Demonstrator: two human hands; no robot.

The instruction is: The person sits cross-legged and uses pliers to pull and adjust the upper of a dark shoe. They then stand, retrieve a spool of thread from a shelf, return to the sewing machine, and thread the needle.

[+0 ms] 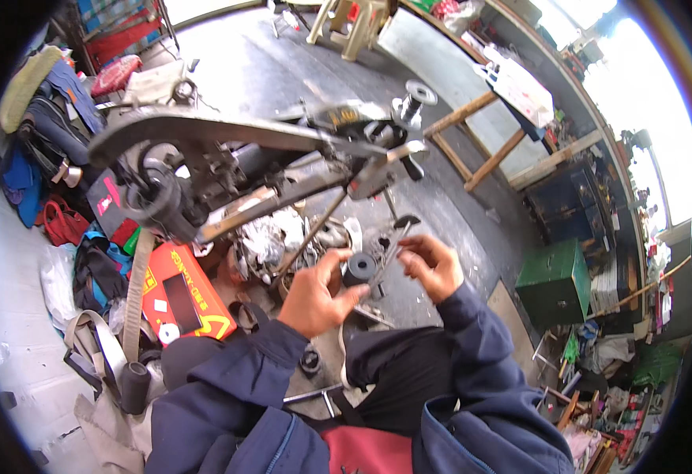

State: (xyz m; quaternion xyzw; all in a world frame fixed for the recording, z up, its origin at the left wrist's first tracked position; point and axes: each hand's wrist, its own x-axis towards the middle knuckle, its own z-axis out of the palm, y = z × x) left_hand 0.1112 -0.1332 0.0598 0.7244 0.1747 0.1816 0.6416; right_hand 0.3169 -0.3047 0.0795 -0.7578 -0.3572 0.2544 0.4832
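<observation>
My left hand (319, 295) grips a short black cylinder with a round hole in its end, like a rubber roller (359, 269), between thumb and fingers. Just to its right, my right hand (434, 268) is closed, thumb and fingertips pinched together; what they hold, if anything, is too small to make out. A thin grey strip shows between the two hands, and I cannot tell if either one touches it. Beyond my hands stands a metal machine (212, 130) with a long dark curved arm and a round wheel-like part at its left.
At left lie an orange-red box (184, 272) with a dark phone-like slab on it, a dark cylinder (134, 387), bags and cloth. Crumpled pale material (271, 237) sits under the machine. Right are a green metal box (554, 283), a wooden-legged frame (460, 118) and a crowded shelf.
</observation>
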